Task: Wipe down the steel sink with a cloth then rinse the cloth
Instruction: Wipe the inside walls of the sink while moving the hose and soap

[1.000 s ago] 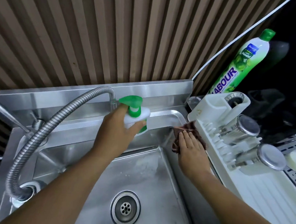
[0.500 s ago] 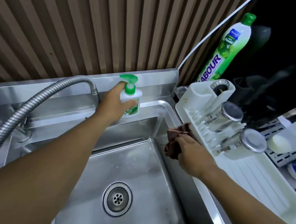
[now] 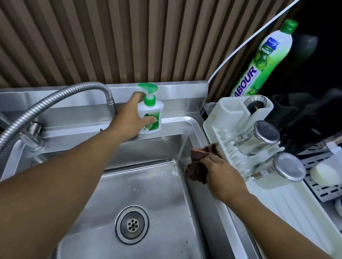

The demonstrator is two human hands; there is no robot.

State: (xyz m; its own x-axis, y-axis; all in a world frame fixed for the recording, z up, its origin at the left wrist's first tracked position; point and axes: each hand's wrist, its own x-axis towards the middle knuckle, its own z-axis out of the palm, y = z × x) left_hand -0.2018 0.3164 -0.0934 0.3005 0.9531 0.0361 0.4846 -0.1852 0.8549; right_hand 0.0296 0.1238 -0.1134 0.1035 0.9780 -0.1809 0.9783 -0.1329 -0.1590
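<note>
The steel sink (image 3: 158, 190) fills the lower middle, with its round drain (image 3: 132, 224) near the front. My right hand (image 3: 222, 177) presses a dark brown cloth (image 3: 199, 164) against the sink's right rim, beside the white rack. My left hand (image 3: 131, 119) reaches to the back ledge and grips a white soap pump bottle with a green top (image 3: 150, 113), which stands upright on the ledge.
A flexible metal faucet hose (image 3: 37, 111) arcs over the left of the sink. A white dish rack (image 3: 281, 206) with two steel cups (image 3: 266, 135) lies right of the sink. A tall green dish-liquid bottle (image 3: 266, 59) leans behind it. A slatted wall stands at the back.
My left hand carried the soap bottle back and set it upright on the rear ledge. My right hand slid the cloth toward me along the right rim.
</note>
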